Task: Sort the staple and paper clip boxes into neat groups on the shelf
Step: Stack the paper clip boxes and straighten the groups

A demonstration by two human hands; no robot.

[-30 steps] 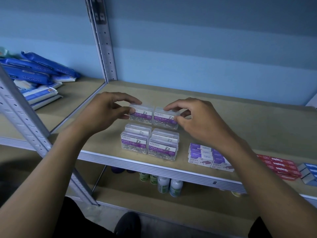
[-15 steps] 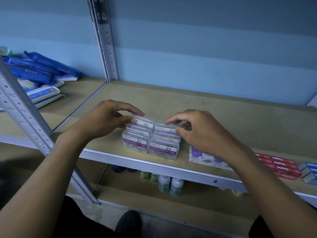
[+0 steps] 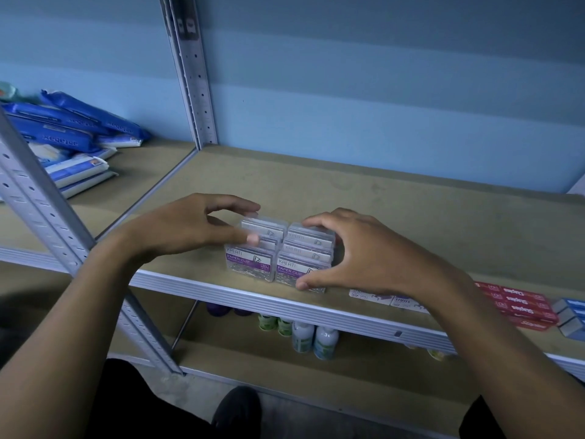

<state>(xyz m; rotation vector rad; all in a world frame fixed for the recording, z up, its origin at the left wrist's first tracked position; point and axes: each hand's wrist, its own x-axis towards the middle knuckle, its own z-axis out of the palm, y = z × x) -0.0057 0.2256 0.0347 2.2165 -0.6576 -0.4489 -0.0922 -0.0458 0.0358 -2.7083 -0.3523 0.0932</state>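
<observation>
Paper clip boxes: clear, hard plastic blocks, purple labels, packed together near shelf front edge.
Left hand: curled fingers gripping block's left side.
Right hand: curled, clamping right side.

The paper clip boxes are clear hard plastic, glossy, with smooth purple and white paper labels; metal clips glint through the walls. The shelf board looks like matt fibreboard, tan, faintly rough and scuffed. Its front rail and the perforated uprights are pale painted metal with a dull sheen. The red staple boxes and the purple and white staple boxes are printed cardboard, slightly satin. The blue packs are glossy, crinkled plastic film. The bottles below are smooth plastic. The wall is matt paint.
</observation>
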